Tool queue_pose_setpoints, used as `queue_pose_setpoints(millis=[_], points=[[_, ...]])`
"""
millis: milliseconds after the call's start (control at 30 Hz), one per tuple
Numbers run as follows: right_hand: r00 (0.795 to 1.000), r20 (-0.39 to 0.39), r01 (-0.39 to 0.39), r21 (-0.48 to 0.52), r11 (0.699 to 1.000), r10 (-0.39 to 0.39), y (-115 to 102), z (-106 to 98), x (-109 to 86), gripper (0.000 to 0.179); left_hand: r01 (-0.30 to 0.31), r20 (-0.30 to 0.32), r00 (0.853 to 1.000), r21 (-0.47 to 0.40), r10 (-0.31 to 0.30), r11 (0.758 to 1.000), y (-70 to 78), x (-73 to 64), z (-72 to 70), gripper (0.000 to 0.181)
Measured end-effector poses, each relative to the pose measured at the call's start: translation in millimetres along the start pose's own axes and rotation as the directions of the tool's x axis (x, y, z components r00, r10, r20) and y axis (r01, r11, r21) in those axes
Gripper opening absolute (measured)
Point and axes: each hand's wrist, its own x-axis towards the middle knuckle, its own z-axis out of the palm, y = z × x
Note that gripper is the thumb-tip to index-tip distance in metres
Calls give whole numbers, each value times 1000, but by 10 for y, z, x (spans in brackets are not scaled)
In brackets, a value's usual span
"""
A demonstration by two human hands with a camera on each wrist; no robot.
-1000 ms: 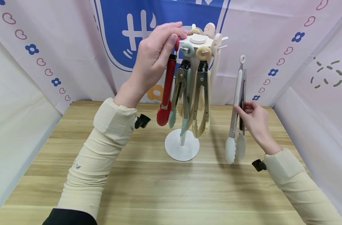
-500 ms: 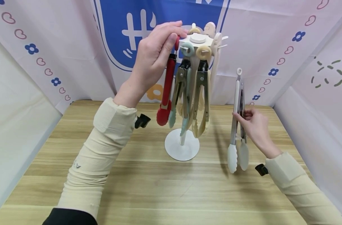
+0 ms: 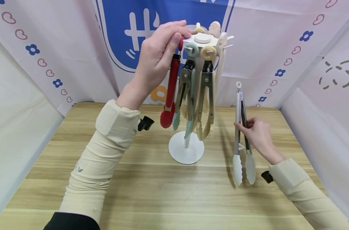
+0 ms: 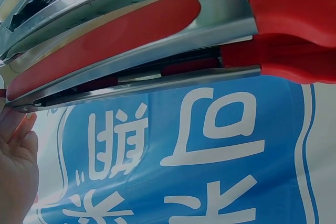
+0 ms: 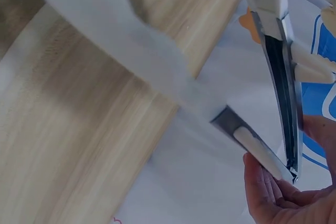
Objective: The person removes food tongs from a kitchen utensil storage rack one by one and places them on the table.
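Note:
My left hand (image 3: 158, 52) holds the top of a white hanging rack (image 3: 202, 39), its thumb beside the loop of the red tongs (image 3: 171, 84). Mint tongs (image 3: 186, 83) and cream tongs (image 3: 206, 86) hang beside them, heads down. To the right of the rack, my right hand (image 3: 257, 135) pinches white-tipped tongs (image 3: 237, 134) by their handles, loop up and tips down. Their two arms stand apart. In the right wrist view, the thumb and fingers sit on either side of the tongs (image 5: 287, 103) near the hinge.
The rack stands on a round white base (image 3: 186, 156) on a wooden table (image 3: 174, 198). More utensils on its far side are partly hidden. White hooks (image 3: 228, 42) stick out at its right. A printed cloth (image 3: 255, 38) hangs behind.
My right hand has lowered the white-tipped tongs towards me, and their arms have spread wider. My left hand and the rack stay where they were.

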Motion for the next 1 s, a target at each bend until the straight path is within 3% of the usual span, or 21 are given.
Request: queue_pose_setpoints(millis=[1000], points=[[992, 122, 21, -107, 994, -8, 230, 283, -6, 38, -3, 0, 1000, 2, 3, 1000, 5, 0, -4, 23]])
